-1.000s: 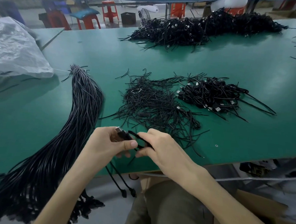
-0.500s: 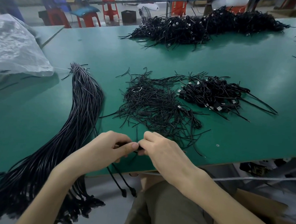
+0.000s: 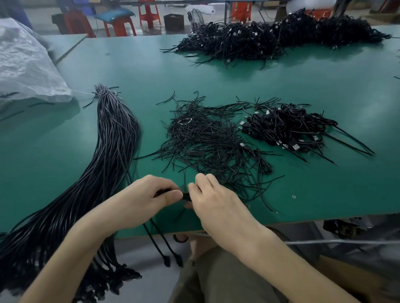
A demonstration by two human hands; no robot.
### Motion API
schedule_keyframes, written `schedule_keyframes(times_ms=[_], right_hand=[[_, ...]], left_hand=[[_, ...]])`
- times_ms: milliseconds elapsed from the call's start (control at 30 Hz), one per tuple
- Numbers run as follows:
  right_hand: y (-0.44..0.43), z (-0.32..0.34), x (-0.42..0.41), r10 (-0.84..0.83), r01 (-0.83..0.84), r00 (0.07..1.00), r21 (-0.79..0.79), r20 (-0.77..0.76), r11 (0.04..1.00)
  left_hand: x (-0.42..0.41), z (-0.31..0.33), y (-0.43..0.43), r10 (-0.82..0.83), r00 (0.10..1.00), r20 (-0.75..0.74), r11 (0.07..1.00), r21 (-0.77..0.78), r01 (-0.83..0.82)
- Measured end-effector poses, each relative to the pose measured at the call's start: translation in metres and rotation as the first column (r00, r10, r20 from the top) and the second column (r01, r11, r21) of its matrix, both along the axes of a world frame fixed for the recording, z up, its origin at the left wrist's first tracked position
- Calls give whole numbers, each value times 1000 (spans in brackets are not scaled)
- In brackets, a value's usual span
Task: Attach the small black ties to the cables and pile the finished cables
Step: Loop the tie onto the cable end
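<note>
Mostly cables (image 3: 115, 141) on green table (image 3: 292, 86), stools (image 3: 148, 11) beyond

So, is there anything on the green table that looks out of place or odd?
Two small things. A pale ring lies on the pile of loose ties, unlike everything around it. A coiled cable with a plug lies at that pile's right edge, apart from the finished cables.

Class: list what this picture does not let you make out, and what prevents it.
- Head view: whether a tie is on the held cable; the left hand and right hand cover it.
- Head view: the lower end of the long cable bundle; the left edge cuts it off.
- Head view: plug types in the far pile; too small.
</note>
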State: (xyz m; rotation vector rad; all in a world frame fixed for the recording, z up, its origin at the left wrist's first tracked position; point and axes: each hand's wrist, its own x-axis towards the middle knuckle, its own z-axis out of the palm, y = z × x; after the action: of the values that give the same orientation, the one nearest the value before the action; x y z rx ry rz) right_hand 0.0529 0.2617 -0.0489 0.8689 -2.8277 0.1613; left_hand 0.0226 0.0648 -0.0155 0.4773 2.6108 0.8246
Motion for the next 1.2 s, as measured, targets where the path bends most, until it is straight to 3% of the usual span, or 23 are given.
schedule_keyframes(times_ms=[133, 300, 433, 633, 767, 867, 967, 1067, 1200], right_hand=[[4, 1, -2, 32, -32, 999, -21, -25, 999], [8, 4, -2, 110, -118, 988, -73, -105, 990], [8, -1, -4, 136, -159, 975, -126, -175, 979], [11, -4, -22, 0, -19, 969, -72, -249, 997], [22, 0, -37, -213, 148, 941, -247, -262, 958], [37, 4, -60, -435, 362, 894, -395, -110, 844], [51, 6, -92, -559, 535, 829, -328, 27, 779], [57, 3, -118, -559, 566, 823, -230, 102, 791], [56, -2, -132, -543, 556, 831, -191, 119, 809]], left_hand=[[4, 4, 0, -64, 997, 43, 998, 24, 63], [14, 8, -1, -179, 920, 349, 944, 324, 61], [17, 4, 1, -188, 872, 452, 907, 421, -22], [5, -12, 15, 64, 968, 242, 915, 373, -153], [-12, -17, 12, 204, 968, 145, 868, 431, -248], [-21, -20, 12, 232, 966, 110, 814, 522, -255], [-29, -28, 20, 290, 941, 176, 696, 636, -334], [-37, -35, 26, 350, 893, 282, 552, 708, -440], [-37, -43, 27, 349, 893, 285, 515, 738, -436]])
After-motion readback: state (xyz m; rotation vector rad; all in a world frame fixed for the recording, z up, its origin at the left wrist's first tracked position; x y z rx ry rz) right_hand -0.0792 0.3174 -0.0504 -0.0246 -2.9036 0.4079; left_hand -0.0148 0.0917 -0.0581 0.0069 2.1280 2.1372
